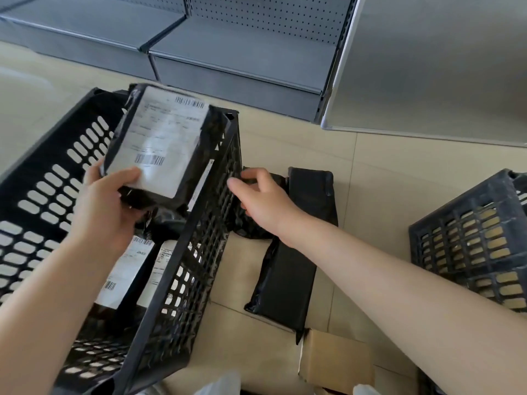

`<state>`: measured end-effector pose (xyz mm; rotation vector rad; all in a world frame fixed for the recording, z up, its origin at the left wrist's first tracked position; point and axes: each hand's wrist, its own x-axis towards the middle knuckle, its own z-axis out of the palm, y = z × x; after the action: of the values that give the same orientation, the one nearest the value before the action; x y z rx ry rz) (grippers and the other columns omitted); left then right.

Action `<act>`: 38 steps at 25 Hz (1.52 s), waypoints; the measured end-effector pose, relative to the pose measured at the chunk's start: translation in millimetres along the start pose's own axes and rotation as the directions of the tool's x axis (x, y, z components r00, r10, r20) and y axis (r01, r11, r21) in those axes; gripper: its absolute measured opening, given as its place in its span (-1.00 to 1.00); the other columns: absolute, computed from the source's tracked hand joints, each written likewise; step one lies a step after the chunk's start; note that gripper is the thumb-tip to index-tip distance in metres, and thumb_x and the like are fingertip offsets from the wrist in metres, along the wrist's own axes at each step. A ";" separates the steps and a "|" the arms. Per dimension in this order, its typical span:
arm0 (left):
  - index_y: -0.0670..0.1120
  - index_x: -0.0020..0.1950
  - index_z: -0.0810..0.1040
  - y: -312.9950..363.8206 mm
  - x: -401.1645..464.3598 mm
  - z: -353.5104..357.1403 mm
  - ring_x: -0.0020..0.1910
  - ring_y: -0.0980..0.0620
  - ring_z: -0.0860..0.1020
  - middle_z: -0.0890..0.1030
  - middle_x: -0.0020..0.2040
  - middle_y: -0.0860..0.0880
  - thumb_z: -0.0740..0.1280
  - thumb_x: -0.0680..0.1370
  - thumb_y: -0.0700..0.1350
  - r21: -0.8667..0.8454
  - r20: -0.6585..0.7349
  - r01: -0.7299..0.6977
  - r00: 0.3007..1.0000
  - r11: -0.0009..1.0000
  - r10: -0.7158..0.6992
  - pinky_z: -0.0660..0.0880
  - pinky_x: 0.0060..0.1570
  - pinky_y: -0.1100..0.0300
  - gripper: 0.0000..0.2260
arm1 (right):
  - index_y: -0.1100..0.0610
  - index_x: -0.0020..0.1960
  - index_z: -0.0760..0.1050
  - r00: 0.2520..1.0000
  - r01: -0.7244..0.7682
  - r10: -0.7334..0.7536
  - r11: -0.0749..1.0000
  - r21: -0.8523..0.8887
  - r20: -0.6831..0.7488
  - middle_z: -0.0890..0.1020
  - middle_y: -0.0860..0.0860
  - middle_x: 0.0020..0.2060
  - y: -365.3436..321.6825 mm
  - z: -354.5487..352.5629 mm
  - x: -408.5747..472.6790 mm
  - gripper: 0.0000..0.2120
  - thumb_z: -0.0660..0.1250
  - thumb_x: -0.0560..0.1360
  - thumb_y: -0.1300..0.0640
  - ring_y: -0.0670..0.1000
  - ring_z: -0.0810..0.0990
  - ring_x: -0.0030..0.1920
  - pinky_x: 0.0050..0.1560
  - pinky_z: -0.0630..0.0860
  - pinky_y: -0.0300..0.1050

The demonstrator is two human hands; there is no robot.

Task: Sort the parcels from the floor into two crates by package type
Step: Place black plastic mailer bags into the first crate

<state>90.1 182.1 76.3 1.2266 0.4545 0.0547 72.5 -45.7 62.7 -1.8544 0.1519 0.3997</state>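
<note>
My left hand [107, 206] grips a black poly-bag parcel [168, 138] with a white shipping label and holds it above the left black crate [196, 252]. Inside that crate lie more black bagged parcels [128, 269] with labels. My right hand [262, 201] reaches over the floor just right of the crate, its fingers curled on the edge of a crumpled black bag parcel [251, 226]. Two more black bag parcels lie on the floor, one at the back [312, 192] and one nearer me [285, 289]. A cardboard box [336, 360] sits by my feet.
A second black crate [470, 240] stands at the right with tan contents showing through its slots. Grey metal shelving [228, 61] runs along the back, and a grey shelf end panel [427, 67] juts out at upper right. Beige tiled floor [370, 181] lies between the crates.
</note>
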 end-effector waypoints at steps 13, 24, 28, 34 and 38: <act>-0.12 0.22 0.46 -37.5 21.2 -96.6 0.03 -0.16 0.57 0.58 0.24 -0.19 0.33 0.50 -0.28 0.460 -0.130 0.456 0.883 0.762 -0.450 0.56 -0.03 -0.13 -0.70 | -0.06 0.53 0.29 0.934 0.356 -0.259 0.722 -0.594 0.246 -0.07 -0.07 0.64 0.8 33.5 17.0 -0.53 0.19 0.65 -0.12 0.04 0.03 0.60 0.46 0.27 0.09; -0.02 0.45 0.34 -53.6 31.7 -66.8 0.05 -0.03 0.63 0.62 0.14 -0.03 0.39 0.54 0.11 0.686 0.022 0.145 0.976 0.713 -0.219 0.55 -0.09 0.09 -0.46 | -0.07 0.53 0.25 0.925 0.380 -0.287 0.703 -0.602 0.249 -0.09 -0.11 0.64 5.9 36.1 15.1 -0.54 0.15 0.66 -0.14 0.09 0.26 0.49 0.27 0.37 0.02; 0.06 0.30 0.46 -38.1 31.3 -77.4 0.02 -0.03 0.66 0.67 0.07 0.01 0.38 0.54 0.15 0.811 0.078 0.104 0.956 0.576 -0.283 0.56 0.07 0.01 -0.62 | -0.08 0.53 0.24 0.924 0.381 -0.291 0.702 -0.602 0.247 -0.10 -0.12 0.64 8.2 37.0 16.4 -0.54 0.13 0.66 -0.14 0.10 0.27 0.50 0.27 0.40 0.04; -0.02 0.16 0.56 -28.2 34.2 -98.8 -0.11 -0.03 0.70 0.73 -0.10 -0.01 0.32 0.60 0.03 0.936 0.100 0.069 0.888 0.344 -0.450 0.56 -0.16 0.11 -0.81 | -0.06 0.55 0.21 0.921 0.389 -0.304 0.694 -0.606 0.244 -0.10 -0.10 0.64 10.9 38.1 17.4 -0.52 0.12 0.66 -0.14 0.10 0.29 0.49 0.27 0.46 0.08; 0.02 0.22 0.52 -54.7 42.8 -110.1 -0.10 -0.02 0.72 0.74 -0.05 0.01 0.39 0.54 0.14 0.966 0.056 0.075 0.874 0.248 -0.483 0.63 0.02 -0.02 -0.67 | -0.06 0.55 0.22 0.922 0.387 -0.307 0.703 -0.597 0.237 -0.10 -0.11 0.64 12.2 38.9 17.2 -0.52 0.12 0.67 -0.14 0.10 0.29 0.49 0.26 0.45 0.04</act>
<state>78.0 273.6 -15.6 2.2898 0.3762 -0.9133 77.3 -11.3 35.4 -2.4584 -0.4821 0.3106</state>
